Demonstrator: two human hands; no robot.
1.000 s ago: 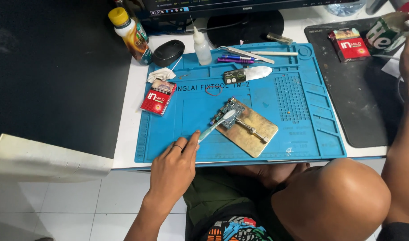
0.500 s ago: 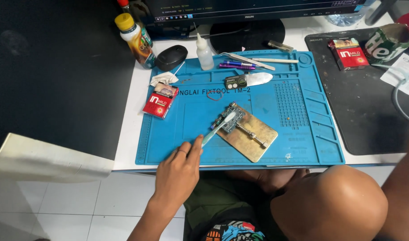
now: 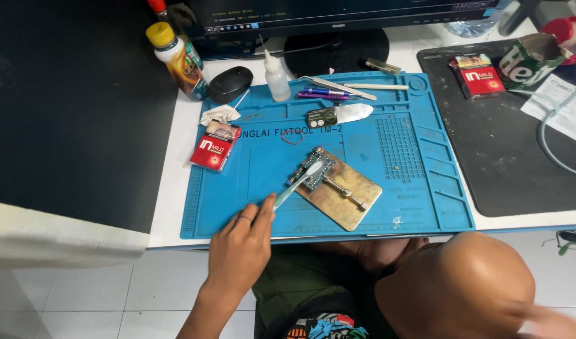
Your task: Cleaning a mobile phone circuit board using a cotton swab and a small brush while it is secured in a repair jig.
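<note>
One hand works: the left hand point(image 3: 241, 248) has its fingers point(image 3: 263, 213) closed round a toothbrush point(image 3: 297, 182), its bristle head resting on the small circuit board point(image 3: 316, 172) clamped to a brass holder plate point(image 3: 347, 198) on the blue mat point(image 3: 388, 144). Scrubbing the board seems in hand; short, light strokes look called for. Board lies at one o'clock from the fingers. The right hand isn't clearly visible.

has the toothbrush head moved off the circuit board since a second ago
No. The toothbrush, held in the left hand, has its head on the circuit board clamped to the brass plate, as before. Only the camera shifted.
</note>
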